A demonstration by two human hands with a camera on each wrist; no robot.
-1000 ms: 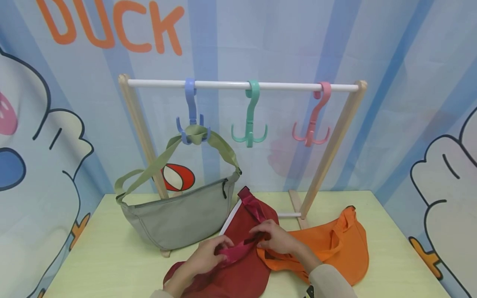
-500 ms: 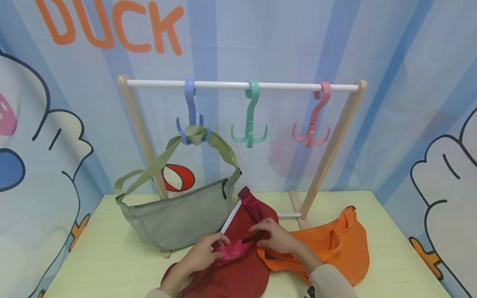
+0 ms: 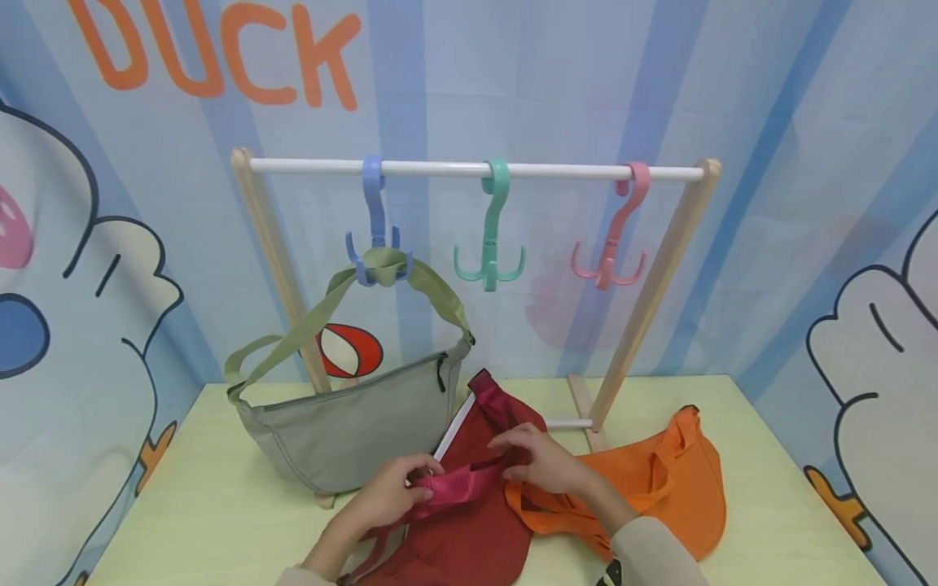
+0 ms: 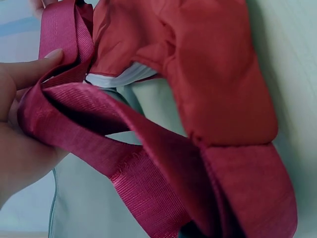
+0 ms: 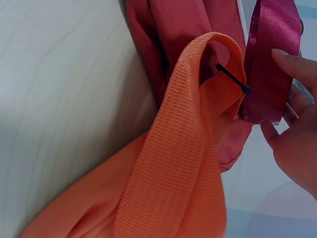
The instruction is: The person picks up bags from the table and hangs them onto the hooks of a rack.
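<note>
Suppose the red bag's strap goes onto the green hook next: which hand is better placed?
Probably the right hand: in the head view it appears nearer the green hook than the left hand does. Both hold the strap of the red bag, so the left could steady it.

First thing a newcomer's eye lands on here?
Probably the red bag at the table's front centre, its crimson strap held in the left grip and right grip. Next, the vivid orange bag lying to its right. Then the orange "DUCK" lettering at the head view's upper left, above the grey-green bag hooked by its strap.
</note>
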